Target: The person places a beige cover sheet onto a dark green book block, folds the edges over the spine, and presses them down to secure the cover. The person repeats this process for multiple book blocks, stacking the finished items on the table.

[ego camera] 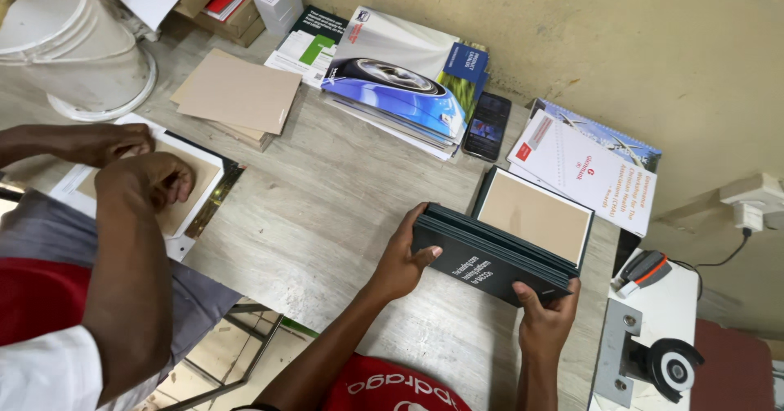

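1. While a stack of dark green covers [490,260] is held on edge on the grey worktop [327,215], it is gripped at both ends: the left hand [402,257] is closed over its left end, thumb on the front face, and the right hand [545,317] is closed on its lower right corner.
2. The covers are seen pressed together with edges roughly aligned, so squaring-up is judged largely done; setting the stack down remains.
3. Just behind the stack, an opened cover with a bare tan board panel [535,216] is laid flat, apparently unfinished.
4. At the left, another person's hands [135,166] are pressed on a tan board [184,190] over white sheets, so that piece is judged in progress.
5. Loose tan boards [237,94] are stacked further back, untouched, beside a pile of brochures [400,80] and a phone [487,127].
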